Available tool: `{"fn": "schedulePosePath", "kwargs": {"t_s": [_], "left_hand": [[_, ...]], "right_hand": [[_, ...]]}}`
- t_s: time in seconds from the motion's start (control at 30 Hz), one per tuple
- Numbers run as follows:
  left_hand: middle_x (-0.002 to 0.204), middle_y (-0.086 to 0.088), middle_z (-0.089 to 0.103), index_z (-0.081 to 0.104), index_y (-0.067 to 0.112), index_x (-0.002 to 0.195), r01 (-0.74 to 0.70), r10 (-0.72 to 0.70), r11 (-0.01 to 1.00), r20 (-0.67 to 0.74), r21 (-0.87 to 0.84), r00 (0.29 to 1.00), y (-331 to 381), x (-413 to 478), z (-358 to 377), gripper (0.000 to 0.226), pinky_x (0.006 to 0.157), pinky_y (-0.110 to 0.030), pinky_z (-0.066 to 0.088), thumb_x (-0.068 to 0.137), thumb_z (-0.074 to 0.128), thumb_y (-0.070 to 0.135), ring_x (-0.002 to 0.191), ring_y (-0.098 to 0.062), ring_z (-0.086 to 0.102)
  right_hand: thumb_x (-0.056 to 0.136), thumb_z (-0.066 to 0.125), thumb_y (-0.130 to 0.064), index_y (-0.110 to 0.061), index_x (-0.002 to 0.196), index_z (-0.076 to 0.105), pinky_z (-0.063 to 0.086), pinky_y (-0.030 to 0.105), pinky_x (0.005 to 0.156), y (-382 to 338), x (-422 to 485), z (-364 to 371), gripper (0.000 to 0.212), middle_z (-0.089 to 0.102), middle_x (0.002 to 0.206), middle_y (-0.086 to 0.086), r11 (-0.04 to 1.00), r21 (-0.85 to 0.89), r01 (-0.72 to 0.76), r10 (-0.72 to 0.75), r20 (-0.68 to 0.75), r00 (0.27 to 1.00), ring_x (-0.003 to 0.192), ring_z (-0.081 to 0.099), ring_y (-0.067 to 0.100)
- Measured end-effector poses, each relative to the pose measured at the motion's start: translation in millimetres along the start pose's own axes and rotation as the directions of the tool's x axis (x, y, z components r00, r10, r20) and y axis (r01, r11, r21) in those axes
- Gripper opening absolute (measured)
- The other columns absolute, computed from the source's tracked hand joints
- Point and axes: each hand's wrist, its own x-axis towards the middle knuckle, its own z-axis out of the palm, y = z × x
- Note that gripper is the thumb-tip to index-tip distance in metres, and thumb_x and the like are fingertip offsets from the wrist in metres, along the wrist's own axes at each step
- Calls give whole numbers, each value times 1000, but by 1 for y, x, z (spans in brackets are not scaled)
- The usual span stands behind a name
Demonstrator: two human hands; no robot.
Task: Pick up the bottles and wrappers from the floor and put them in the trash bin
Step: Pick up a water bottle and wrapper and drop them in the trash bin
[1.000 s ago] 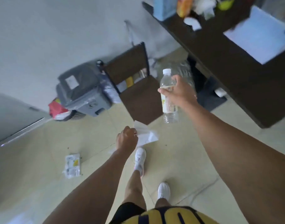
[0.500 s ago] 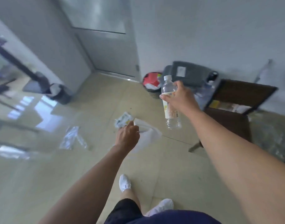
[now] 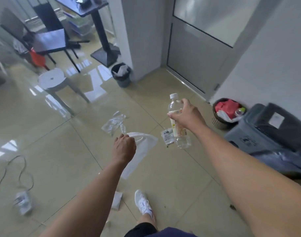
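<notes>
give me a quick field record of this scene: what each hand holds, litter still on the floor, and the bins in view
left hand: closed on a white wrapper
right hand: gripping a clear plastic bottle, white cap on, upright
floor litter: clear plastic wrapper; small printed wrapper; white packet by the shoe; crumpled item at left
bins: dark bin by the pillar; woven basket near the door, already holding rubbish
floor: glossy beige tile

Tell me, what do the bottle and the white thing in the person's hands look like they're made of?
The bottle in the right hand looks like clear glossy plastic: see-through walls, white cap, printed label. The white wrapper in the left hand seems thin plastic film, perhaps paper; it hangs limp and creased.
</notes>
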Motion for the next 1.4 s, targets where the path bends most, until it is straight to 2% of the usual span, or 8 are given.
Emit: {"fn": "schedulePosePath", "kwargs": {"t_s": [0.2,0.43,0.63,0.77,0.93,1.17,1.3,1.4], "left_hand": [[99,-6,68,74,13,91,96,-93,992,41,-81,995,-45,95,-28,23,91,-38,45,97,53,20,106,-29,58],[97,-9,69,72,10,89,162,-157,982,57,-100,986,-37,227,-49,21,88,-40,46,95,54,18,102,-32,60],[94,-11,68,71,10,86,226,-222,969,56,-100,974,-35,337,-83,21,68,-35,40,93,52,16,91,-35,65],[97,-10,70,72,13,88,277,-275,950,33,-145,961,-48,406,-104,20,67,-32,35,94,55,22,92,-35,65],[96,-6,73,74,17,88,382,-382,892,49,-241,923,-87,494,-107,21,66,-31,38,94,61,33,92,-31,66],[84,1,70,71,25,83,549,-493,740,242,-387,835,-168,626,-89,21,62,-29,41,92,66,43,85,-25,68],[80,5,63,73,25,85,587,-518,675,280,-447,808,-206,680,-101,18,63,-27,37,92,69,40,77,-19,58],[82,3,62,74,22,87,627,-541,632,320,-455,777,-232,722,-116,17,67,-27,39,92,70,38,83,-23,63]], "right_hand": [[82,78,-52,-19,148,42,48,37,92,-68,88,11,82,62,135,10,1000,-28,12,-10,42,999,124,59,28],[82,78,-52,-21,145,43,51,39,92,-96,237,7,78,63,132,9,999,-31,16,-14,71,997,121,61,29],[79,76,-56,-24,143,45,48,35,81,-131,373,-5,78,64,130,5,1000,-6,31,-30,133,991,116,62,28],[78,77,-56,-26,142,46,41,32,77,-174,446,-10,77,63,128,1,997,-10,76,-74,156,985,113,62,26],[80,78,-53,-25,141,47,45,34,82,-236,539,18,74,63,132,3,990,-29,134,-124,239,963,118,61,26],[84,76,-53,-22,145,44,51,42,98,-335,665,90,76,61,137,7,972,-151,179,-111,379,919,125,58,28],[83,75,-54,-26,142,45,53,45,97,-380,722,107,72,62,133,5,972,-145,185,-111,413,904,119,60,27],[82,75,-55,-27,144,45,53,42,97,-406,767,110,75,62,134,4,973,-152,174,-91,440,893,120,60,26]]}}
